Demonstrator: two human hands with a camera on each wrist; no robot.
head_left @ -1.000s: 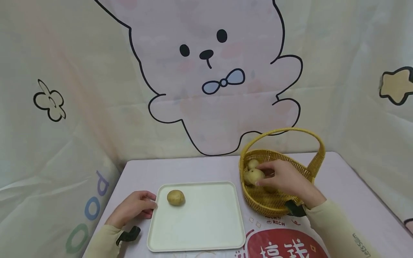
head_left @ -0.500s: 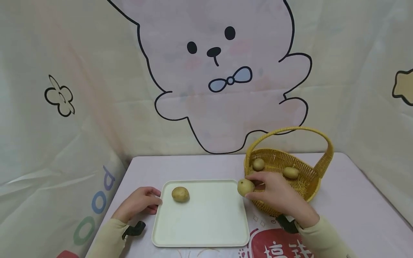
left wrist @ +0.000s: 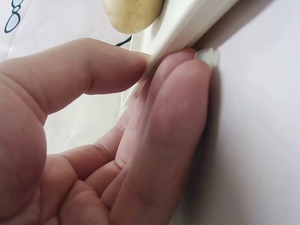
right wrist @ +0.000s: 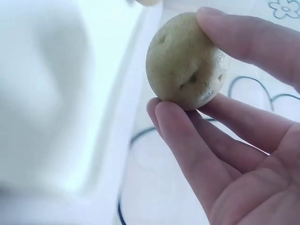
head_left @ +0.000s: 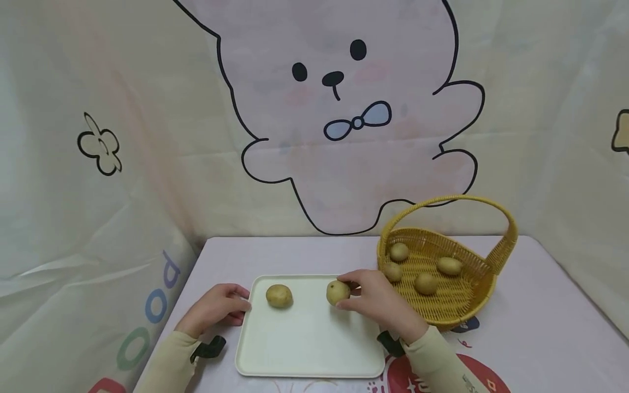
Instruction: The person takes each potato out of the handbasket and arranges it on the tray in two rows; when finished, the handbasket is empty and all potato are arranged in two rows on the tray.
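My right hand pinches a potato between thumb and fingertips, over the right part of a cream tray. In the right wrist view the held potato shows small dark eyes on its skin. My left hand grips the tray's left edge, thumb on the rim and fingers against its outer side, as the left wrist view shows. A second potato lies on the tray near its back left corner. Part of it also appears in the left wrist view.
A yellow wicker basket with a tall arched handle stands right of the tray. Several potatoes lie in it, one of them near its middle. A printed curtain hangs behind and beside the table.
My right hand has lifted a potato out of the basket and carried it left over the tray. The left hand stays on the tray's edge. The head view has shifted slightly.
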